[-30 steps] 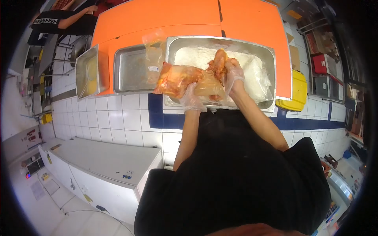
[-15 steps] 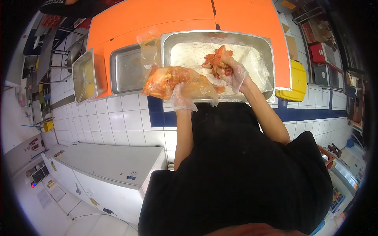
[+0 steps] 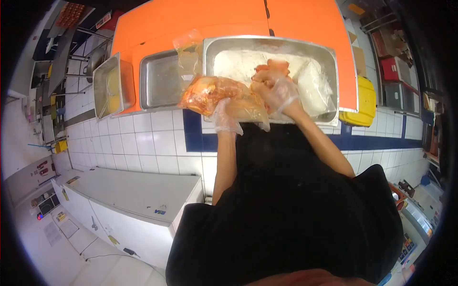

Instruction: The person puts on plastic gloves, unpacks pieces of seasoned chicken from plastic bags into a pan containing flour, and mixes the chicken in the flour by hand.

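Note:
Gloved in clear plastic, my left hand grips a clear bag of red-orange raw meat over the left end of a deep metal pan. White flour covers the bottom of that pan. My right hand, also gloved, is beside the bag's mouth, fingers spread and blurred. Just beyond its fingers, several meat pieces lie on the flour. A clear plastic bag rests at the pan's right side.
Left of the pan, a shallow metal tray carries part of another clear bag. A metal container with yellow liquid stands further left on the orange table. A yellow bin is at the right.
My right hand has let go of the meat it held, which now lies on the flour, and has moved left toward the bag's mouth. My left hand still holds the bag.

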